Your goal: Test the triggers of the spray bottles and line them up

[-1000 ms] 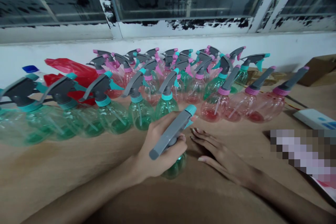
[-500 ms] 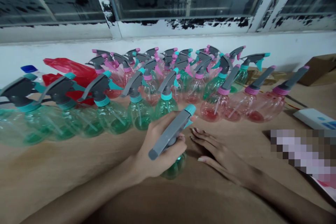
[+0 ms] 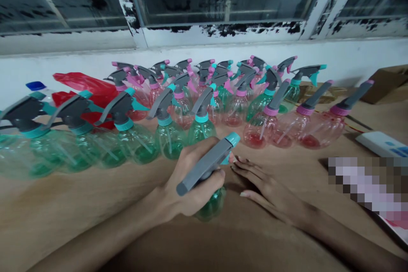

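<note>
Green spray bottle (image 3: 206,165) has turned slightly in the left grip (image 3: 190,202).

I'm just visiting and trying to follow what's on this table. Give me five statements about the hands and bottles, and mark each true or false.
1. The left hand is closed around a green spray bottle. True.
2. The right hand is lifting a second bottle. False: it holds nothing visible and is spread low over the tabletop.
3. The nozzle tip of the held bottle is turquoise. True.
4. The crumpled red plastic lies at the far right. False: it lies on the left side of the picture, behind green bottles.
5. Three pink-collared bottles stand at the right end of the bottles. True.
</note>
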`<act>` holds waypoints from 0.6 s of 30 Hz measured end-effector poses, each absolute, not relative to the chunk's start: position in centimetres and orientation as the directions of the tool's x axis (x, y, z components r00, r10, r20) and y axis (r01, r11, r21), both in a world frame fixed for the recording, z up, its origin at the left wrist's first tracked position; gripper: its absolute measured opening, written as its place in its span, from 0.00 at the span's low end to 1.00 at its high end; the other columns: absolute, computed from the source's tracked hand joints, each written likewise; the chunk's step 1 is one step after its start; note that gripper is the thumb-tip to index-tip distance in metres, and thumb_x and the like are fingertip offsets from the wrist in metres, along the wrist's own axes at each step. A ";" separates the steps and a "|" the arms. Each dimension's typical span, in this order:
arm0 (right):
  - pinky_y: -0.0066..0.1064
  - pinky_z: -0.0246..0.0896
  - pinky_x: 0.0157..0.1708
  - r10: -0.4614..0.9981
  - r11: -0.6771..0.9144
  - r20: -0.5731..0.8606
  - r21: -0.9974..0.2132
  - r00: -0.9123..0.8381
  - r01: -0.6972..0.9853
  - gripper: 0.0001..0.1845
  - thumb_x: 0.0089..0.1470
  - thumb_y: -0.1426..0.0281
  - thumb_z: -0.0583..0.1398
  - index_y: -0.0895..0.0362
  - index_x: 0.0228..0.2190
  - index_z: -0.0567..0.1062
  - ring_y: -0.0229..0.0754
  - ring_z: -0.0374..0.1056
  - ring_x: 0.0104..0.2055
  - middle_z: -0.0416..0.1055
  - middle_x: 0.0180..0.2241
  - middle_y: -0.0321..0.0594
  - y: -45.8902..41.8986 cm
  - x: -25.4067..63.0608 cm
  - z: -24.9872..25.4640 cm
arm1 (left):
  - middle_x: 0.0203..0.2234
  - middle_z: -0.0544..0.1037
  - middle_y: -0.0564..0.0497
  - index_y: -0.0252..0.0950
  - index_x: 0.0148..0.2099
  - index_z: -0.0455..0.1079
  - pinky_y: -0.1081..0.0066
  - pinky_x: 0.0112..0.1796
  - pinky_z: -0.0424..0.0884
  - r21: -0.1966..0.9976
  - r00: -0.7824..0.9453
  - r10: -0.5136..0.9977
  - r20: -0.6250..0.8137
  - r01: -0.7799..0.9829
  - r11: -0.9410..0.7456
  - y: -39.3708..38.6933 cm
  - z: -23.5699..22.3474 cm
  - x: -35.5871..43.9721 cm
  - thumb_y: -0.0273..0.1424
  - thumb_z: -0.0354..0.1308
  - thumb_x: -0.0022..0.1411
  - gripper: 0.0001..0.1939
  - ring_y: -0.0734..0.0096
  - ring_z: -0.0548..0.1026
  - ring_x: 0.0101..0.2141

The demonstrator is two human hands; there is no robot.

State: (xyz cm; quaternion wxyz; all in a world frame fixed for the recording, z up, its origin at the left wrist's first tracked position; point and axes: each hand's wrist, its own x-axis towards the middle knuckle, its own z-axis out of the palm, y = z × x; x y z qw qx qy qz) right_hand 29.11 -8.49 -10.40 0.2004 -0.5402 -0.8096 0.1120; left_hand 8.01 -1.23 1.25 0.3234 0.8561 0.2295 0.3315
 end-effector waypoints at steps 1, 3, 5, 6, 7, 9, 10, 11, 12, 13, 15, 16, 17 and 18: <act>0.48 0.46 0.61 0.917 0.396 0.214 -0.401 -0.335 0.826 0.29 0.60 0.59 0.50 0.54 0.60 0.53 0.45 0.44 0.64 0.51 0.62 0.42 -8.5 29.1 -10.4 | 0.24 0.68 0.54 0.41 0.29 0.62 0.69 0.29 0.67 0.702 0.674 0.606 0.423 0.179 -0.689 -1.2 1.3 8.0 0.24 0.49 0.50 0.05 0.69 0.69 0.25; 0.49 0.46 0.60 0.914 0.401 0.229 -0.410 -0.334 0.819 0.29 0.60 0.59 0.51 0.52 0.60 0.52 0.45 0.44 0.64 0.51 0.62 0.41 -8.5 29.1 -10.4 | 0.24 0.69 0.54 0.41 0.29 0.62 0.69 0.29 0.67 0.699 0.675 0.606 0.421 0.185 -0.691 -1.2 1.2 7.9 0.25 0.49 0.51 0.05 0.69 0.70 0.26; 0.49 0.47 0.60 0.915 0.401 0.231 -0.421 -0.331 0.814 0.29 0.60 0.59 0.51 0.51 0.60 0.52 0.46 0.45 0.64 0.52 0.62 0.41 -8.5 29.1 -10.3 | 0.24 0.69 0.54 0.41 0.31 0.64 0.69 0.29 0.67 0.706 0.670 0.618 0.411 0.194 -0.681 -1.3 1.1 7.9 0.26 0.50 0.52 0.05 0.68 0.70 0.26; 0.49 0.47 0.60 0.915 0.400 0.229 -0.425 -0.331 0.812 0.29 0.60 0.59 0.51 0.51 0.60 0.53 0.46 0.45 0.64 0.52 0.62 0.42 -8.5 29.1 -10.3 | 0.24 0.69 0.54 0.41 0.32 0.64 0.69 0.29 0.67 0.713 0.658 0.632 0.410 0.201 -0.672 -1.3 1.0 7.9 0.26 0.50 0.52 0.05 0.69 0.70 0.25; 0.49 0.47 0.60 0.916 0.399 0.225 -0.428 -0.332 0.811 0.29 0.60 0.59 0.50 0.51 0.60 0.53 0.46 0.45 0.64 0.53 0.62 0.42 -8.4 29.1 -10.2 | 0.24 0.69 0.54 0.41 0.32 0.65 0.69 0.29 0.67 0.719 0.640 0.649 0.411 0.210 -0.662 -1.3 0.9 8.0 0.26 0.50 0.52 0.05 0.69 0.69 0.25; 0.48 0.47 0.60 0.917 0.397 0.221 -0.430 -0.332 0.811 0.29 0.60 0.59 0.50 0.53 0.60 0.53 0.45 0.45 0.64 0.52 0.62 0.43 -8.5 29.1 -10.2 | 0.24 0.69 0.53 0.40 0.33 0.65 0.69 0.29 0.67 0.730 0.602 0.681 0.416 0.226 -0.646 -1.5 0.7 8.1 0.27 0.51 0.53 0.04 0.69 0.69 0.25; 0.48 0.46 0.60 0.917 0.398 0.220 -0.429 -0.334 0.811 0.30 0.60 0.58 0.50 0.53 0.60 0.52 0.45 0.44 0.64 0.52 0.62 0.43 -8.5 29.1 -10.2 | 0.25 0.70 0.53 0.40 0.34 0.65 0.69 0.30 0.68 0.733 0.589 0.693 0.416 0.235 -0.638 -1.5 0.6 8.1 0.27 0.51 0.53 0.04 0.69 0.70 0.26; 0.47 0.46 0.60 0.916 0.399 0.224 -0.428 -0.333 0.811 0.30 0.60 0.58 0.50 0.53 0.61 0.52 0.45 0.44 0.64 0.52 0.62 0.43 -8.5 29.1 -10.2 | 0.26 0.71 0.53 0.40 0.34 0.65 0.68 0.31 0.69 0.737 0.577 0.705 0.411 0.246 -0.630 -1.6 0.4 8.2 0.27 0.51 0.53 0.05 0.69 0.71 0.27; 0.47 0.46 0.60 0.915 0.401 0.230 -0.427 -0.332 0.810 0.31 0.59 0.58 0.51 0.53 0.61 0.51 0.45 0.44 0.64 0.52 0.62 0.43 -8.5 29.1 -10.2 | 0.26 0.71 0.52 0.40 0.34 0.66 0.68 0.32 0.69 0.740 0.564 0.718 0.407 0.257 -0.621 -1.7 0.3 8.2 0.27 0.51 0.54 0.05 0.68 0.72 0.28; 0.47 0.46 0.60 0.914 0.403 0.236 -0.428 -0.330 0.809 0.32 0.59 0.57 0.51 0.52 0.61 0.50 0.45 0.44 0.64 0.52 0.62 0.42 -8.5 29.1 -10.2 | 0.27 0.72 0.52 0.40 0.34 0.66 0.68 0.33 0.70 0.743 0.550 0.732 0.403 0.271 -0.612 -1.8 0.2 8.2 0.27 0.51 0.54 0.05 0.68 0.73 0.29; 0.47 0.46 0.60 0.914 0.403 0.241 -0.433 -0.327 0.806 0.33 0.58 0.57 0.52 0.51 0.61 0.50 0.45 0.45 0.64 0.52 0.62 0.43 -8.5 29.1 -10.2 | 0.28 0.73 0.51 0.40 0.34 0.67 0.67 0.34 0.70 0.746 0.517 0.758 0.399 0.298 -0.596 -1.9 0.1 8.3 0.28 0.51 0.55 0.05 0.67 0.73 0.30; 0.47 0.46 0.60 0.915 0.400 0.242 -0.437 -0.323 0.806 0.33 0.57 0.56 0.53 0.51 0.61 0.50 0.46 0.45 0.64 0.52 0.62 0.43 -8.5 29.1 -10.2 | 0.29 0.74 0.51 0.40 0.34 0.67 0.67 0.34 0.70 0.749 0.504 0.768 0.395 0.308 -0.587 -2.0 0.1 8.3 0.29 0.52 0.55 0.04 0.67 0.73 0.30; 0.48 0.46 0.60 0.916 0.397 0.241 -0.441 -0.320 0.805 0.34 0.57 0.55 0.53 0.52 0.61 0.51 0.46 0.45 0.64 0.52 0.62 0.43 -8.5 29.1 -10.2 | 0.29 0.74 0.51 0.40 0.34 0.67 0.67 0.34 0.71 0.751 0.499 0.775 0.388 0.317 -0.580 -2.1 0.1 8.3 0.29 0.52 0.55 0.04 0.67 0.73 0.30; 0.48 0.46 0.60 0.917 0.395 0.237 -0.445 -0.320 0.804 0.36 0.56 0.54 0.54 0.52 0.61 0.50 0.47 0.45 0.64 0.51 0.62 0.44 -8.5 29.1 -10.2 | 0.28 0.73 0.51 0.39 0.33 0.67 0.67 0.33 0.71 0.754 0.497 0.780 0.380 0.323 -0.572 -2.1 0.2 8.4 0.30 0.52 0.55 0.04 0.68 0.73 0.29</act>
